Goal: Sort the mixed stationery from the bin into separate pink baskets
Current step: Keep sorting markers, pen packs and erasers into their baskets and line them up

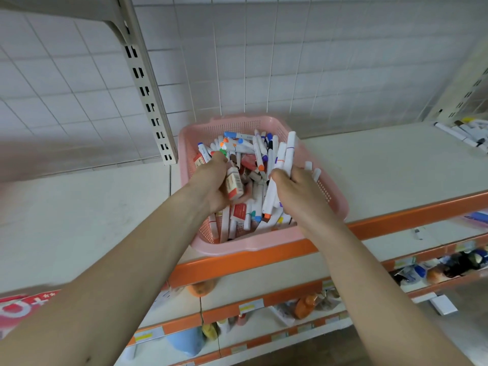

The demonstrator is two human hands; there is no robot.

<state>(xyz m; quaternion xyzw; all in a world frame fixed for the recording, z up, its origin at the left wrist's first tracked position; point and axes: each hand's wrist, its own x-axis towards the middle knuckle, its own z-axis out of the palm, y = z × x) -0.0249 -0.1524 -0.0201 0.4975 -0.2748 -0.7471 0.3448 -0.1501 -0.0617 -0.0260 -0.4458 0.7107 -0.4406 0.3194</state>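
Note:
A pink mesh basket [266, 243] stands on the top shelf, full of white markers with coloured caps and small red-and-white bottles. Both my hands are inside it. My left hand [211, 184] grips a small white bottle with a red label [233, 184] over the left half of the pile. Over the right half, my right hand [301, 194] holds a bundle of several white markers [282, 165], their ends sticking up past my fingers.
The basket sits at the front edge of a pale shelf [396, 165] with an orange lip. More white markers [467, 134] lie at the shelf's far right. A slotted upright [146, 88] rises to the left. Lower shelves hold mixed goods.

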